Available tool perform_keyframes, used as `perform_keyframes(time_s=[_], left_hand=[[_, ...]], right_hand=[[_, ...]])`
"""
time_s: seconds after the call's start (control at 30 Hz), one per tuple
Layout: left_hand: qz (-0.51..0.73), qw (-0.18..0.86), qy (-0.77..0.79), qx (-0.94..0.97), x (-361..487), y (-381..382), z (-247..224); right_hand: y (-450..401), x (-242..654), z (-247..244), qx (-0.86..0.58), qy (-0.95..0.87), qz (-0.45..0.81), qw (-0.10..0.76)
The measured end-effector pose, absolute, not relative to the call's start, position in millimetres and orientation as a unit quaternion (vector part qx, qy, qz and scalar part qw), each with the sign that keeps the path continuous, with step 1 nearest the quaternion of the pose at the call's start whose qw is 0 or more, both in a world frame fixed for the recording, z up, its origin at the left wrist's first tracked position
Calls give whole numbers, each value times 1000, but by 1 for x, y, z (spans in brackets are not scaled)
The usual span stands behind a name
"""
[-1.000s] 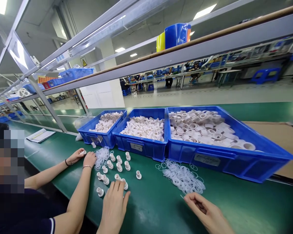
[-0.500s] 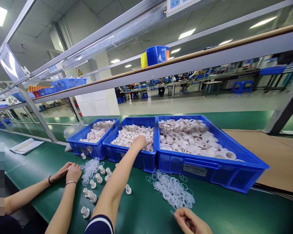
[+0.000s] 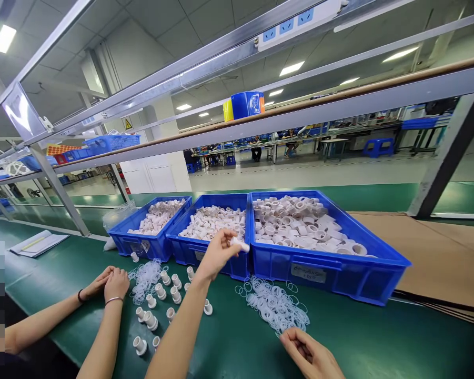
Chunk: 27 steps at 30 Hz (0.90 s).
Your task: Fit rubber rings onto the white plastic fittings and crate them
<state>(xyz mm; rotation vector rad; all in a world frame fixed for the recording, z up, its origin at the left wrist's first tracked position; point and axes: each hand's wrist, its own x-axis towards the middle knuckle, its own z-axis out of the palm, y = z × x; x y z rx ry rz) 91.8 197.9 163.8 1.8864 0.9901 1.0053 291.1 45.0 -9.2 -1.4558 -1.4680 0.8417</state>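
My left hand (image 3: 217, 253) is raised at the front edge of the middle blue bin (image 3: 181, 251), its fingers closed on a white plastic fitting (image 3: 240, 244). White parts fill this bin. My right hand (image 3: 308, 351) rests at the near edge of a pile of thin clear rings (image 3: 278, 305), its thumb and forefinger pinched together; whatever is between them is too small to make out. Several white flanged fittings (image 3: 150, 320) stand on the green table left of and behind my left forearm.
A large blue bin (image 3: 339, 273) of white rings stands right, a smaller bin (image 3: 138, 243) left. At the left, another person's hands (image 3: 112, 284) work beside a second ring pile (image 3: 145, 278). A shelf rail (image 3: 292, 113) crosses above; cardboard (image 3: 430, 252) lies right.
My left hand has come up out of the middle bin and toward me, now with a white fitting in its fingers. My right hand stays by the ring pile. The view has shifted slightly.
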Motion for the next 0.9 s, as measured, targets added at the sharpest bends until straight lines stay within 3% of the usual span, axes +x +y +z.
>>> perform_keyframes(time_s=[0.17, 0.27, 0.6, 0.83, 0.9], left_hand=[[384, 651, 281, 591, 75, 112, 123], [348, 721, 276, 532, 72, 82, 99], [323, 631, 402, 579, 89, 41, 47], [302, 500, 447, 677, 82, 39, 46], [314, 512, 457, 656, 81, 40, 44]], right_hand=[[42, 290, 6, -566, -582, 372, 449], [39, 288, 18, -557, -565, 403, 455], [32, 280, 31, -510, -584, 447, 446], [19, 272, 28, -475, -650, 466, 367], [17, 271, 29, -479, -676, 439, 348]])
